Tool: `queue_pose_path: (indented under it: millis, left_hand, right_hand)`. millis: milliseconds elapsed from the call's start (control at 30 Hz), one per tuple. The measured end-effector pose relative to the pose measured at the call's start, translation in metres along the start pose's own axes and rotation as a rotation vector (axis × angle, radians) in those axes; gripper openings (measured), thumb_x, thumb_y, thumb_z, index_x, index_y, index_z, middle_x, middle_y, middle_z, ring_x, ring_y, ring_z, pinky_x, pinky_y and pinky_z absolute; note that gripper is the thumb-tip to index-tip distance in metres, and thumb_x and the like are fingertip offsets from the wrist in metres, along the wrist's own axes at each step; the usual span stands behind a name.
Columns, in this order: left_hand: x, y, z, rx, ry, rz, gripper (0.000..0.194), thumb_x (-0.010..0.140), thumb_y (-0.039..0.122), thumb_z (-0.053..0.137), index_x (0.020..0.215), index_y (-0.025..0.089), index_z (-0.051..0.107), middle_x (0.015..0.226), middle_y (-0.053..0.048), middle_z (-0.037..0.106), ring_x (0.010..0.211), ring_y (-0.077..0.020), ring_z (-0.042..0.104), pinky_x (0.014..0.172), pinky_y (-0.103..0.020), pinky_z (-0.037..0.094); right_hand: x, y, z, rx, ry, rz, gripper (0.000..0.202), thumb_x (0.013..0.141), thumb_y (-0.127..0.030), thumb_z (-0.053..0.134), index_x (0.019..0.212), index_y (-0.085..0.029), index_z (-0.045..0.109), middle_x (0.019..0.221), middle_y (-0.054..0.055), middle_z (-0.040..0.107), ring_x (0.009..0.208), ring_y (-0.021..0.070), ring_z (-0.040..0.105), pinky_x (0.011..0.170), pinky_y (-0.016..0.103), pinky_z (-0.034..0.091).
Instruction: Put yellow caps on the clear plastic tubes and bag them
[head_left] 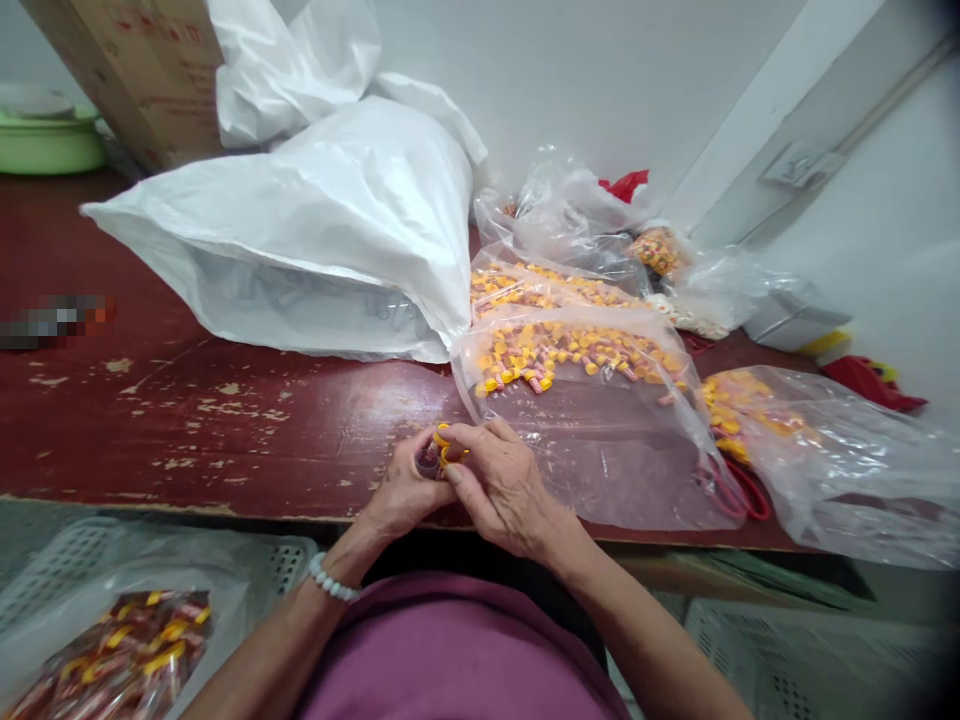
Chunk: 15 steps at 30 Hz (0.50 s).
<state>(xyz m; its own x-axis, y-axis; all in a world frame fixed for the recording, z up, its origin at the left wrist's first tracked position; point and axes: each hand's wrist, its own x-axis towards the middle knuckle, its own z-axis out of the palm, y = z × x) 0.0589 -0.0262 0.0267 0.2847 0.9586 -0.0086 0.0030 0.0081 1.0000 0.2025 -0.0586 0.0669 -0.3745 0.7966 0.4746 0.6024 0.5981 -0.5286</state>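
Observation:
My left hand (409, 490) is wrapped round a small clear plastic tube (427, 463), held near the table's front edge. Yellow-ended pieces (442, 434) show at the top of the tube. My right hand (502, 485) is bent over them, thumb and fingers pinching at a yellow piece; the fingers partly hide it. Just beyond my hands, a clear plastic bag (600, 460) lies open with many small pieces (536, 375) that have yellow ends and pink-striped middles. To the left, a big white sack (360, 190) gapes towards me, with clear tubes (285, 290) inside.
The worn red table (187, 420) ends just before my body. Another clear bag (862, 470) with yellow pieces lies right. Below left, a lined white basket (289, 560) holds filled packs (142, 640). A cardboard box (142, 70) and green basin (49, 140) stand at the back left.

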Motion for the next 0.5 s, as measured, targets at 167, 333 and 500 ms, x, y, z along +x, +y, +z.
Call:
queue_pose_path:
  millis: [167, 333, 500]
  left_hand:
    - [0.000, 0.001, -0.007, -0.036, 0.096, -0.129, 0.029, 0.051, 0.012, 0.068, 0.078, 0.014, 0.057, 0.067, 0.003, 0.059, 0.054, -0.0076, 0.047, 0.051, -0.018, 0.038]
    - [0.000, -0.006, -0.013, -0.035, 0.080, -0.163, 0.031, 0.052, 0.012, 0.069, 0.080, 0.014, 0.056, 0.068, 0.002, 0.061, 0.052, -0.0076, 0.048, 0.046, -0.017, 0.036]
    - [0.002, -0.008, -0.007, -0.020, 0.061, -0.173, 0.030, 0.051, 0.012, 0.069, 0.079, 0.014, 0.057, 0.067, 0.003, 0.060, 0.049, -0.0061, 0.046, 0.044, -0.017, 0.035]
  right_hand:
    - [0.001, 0.070, -0.016, -0.082, 0.310, 0.364, 0.024, 0.092, -0.027, 0.038, 0.105, -0.021, 0.057, 0.095, 0.005, 0.064, 0.087, 0.0178, 0.057, 0.079, 0.032, 0.045]
    - [-0.001, 0.152, -0.021, -0.570, 0.215, 0.704, 0.028, 0.086, -0.031, 0.049, 0.103, -0.011, 0.058, 0.105, 0.018, 0.058, 0.095, 0.0275, 0.052, 0.082, 0.040, 0.041]
    - [0.009, 0.169, -0.015, -0.661, 0.155, 0.772, 0.050, 0.082, -0.048, 0.056, 0.119, -0.016, 0.052, 0.113, 0.016, 0.053, 0.104, 0.0300, 0.048, 0.083, 0.042, 0.041]
